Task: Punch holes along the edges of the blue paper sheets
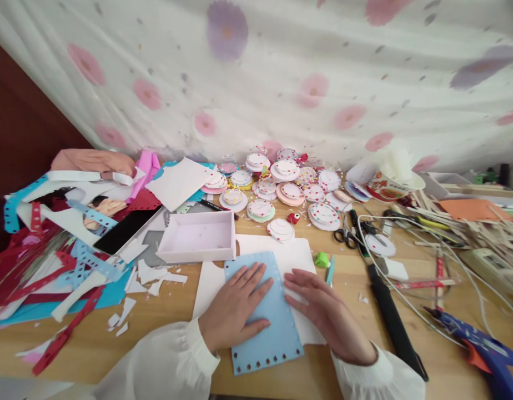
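A light blue sheet (pixel 277 328) with small holes punched along its edges lies on a larger white sheet (pixel 300 253) on the wooden table. My left hand (pixel 244 305) rests flat on the blue sheet with the fingers stretched out. Beside the sheet's right edge, my right hand (pixel 318 308) is held on its side, fingers extended and nothing in them. Whether its fingertips touch the blue sheet I cannot tell. Just behind the sheets stands a shallow white box (pixel 198 236). A green lump (pixel 322 259) sits to the right of the white sheet.
Coloured paper strips and scraps (pixel 73 278) heap up at the left, around a black phone (pixel 127 230). Several layered paper discs (pixel 285 169) stand at the back. On the right lie scissors (pixel 345 238), a blue glue gun (pixel 477 339), a white cable (pixel 410 316) and wooden sticks (pixel 481 222).
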Demonstrator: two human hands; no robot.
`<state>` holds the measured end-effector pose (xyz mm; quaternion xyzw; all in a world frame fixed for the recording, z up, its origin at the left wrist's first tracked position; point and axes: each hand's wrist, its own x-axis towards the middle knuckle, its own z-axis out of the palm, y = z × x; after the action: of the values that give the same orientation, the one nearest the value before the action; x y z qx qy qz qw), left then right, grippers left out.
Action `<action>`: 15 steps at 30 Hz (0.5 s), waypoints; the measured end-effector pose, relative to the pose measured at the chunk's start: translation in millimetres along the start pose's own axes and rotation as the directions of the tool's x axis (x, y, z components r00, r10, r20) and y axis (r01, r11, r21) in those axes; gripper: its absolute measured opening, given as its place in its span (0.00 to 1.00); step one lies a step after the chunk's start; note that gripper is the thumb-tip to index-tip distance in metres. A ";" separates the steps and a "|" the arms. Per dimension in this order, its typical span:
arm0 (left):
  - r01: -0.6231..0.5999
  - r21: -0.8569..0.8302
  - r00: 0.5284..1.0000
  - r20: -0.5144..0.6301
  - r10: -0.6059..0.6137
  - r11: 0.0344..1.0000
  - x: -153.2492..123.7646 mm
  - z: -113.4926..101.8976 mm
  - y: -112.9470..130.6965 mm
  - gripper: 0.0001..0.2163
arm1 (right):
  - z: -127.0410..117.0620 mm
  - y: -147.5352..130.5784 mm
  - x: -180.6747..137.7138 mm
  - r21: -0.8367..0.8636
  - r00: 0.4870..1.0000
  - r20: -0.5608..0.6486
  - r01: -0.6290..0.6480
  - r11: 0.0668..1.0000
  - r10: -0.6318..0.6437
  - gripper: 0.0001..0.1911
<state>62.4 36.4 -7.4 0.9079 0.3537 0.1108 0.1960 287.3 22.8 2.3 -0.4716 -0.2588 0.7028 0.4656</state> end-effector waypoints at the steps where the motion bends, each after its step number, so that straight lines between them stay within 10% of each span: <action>1: -0.002 -0.005 1.000 -0.005 0.002 1.000 -0.1 0.0 -0.3 0.32 | 0.3 -1.1 -0.2 0.010 1.000 0.005 -0.015 1.000 0.015 0.16; 15: -0.092 -0.015 0.996 0.014 0.093 0.996 15.4 -6.6 -28.5 0.27 | 6.8 -14.7 18.5 -0.047 0.998 0.045 -0.052 0.998 0.054 0.16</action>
<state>54.3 68.0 -12.8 0.9226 0.3090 0.1156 0.1998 284.9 46.2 9.2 -0.4724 -0.2729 0.7196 0.4297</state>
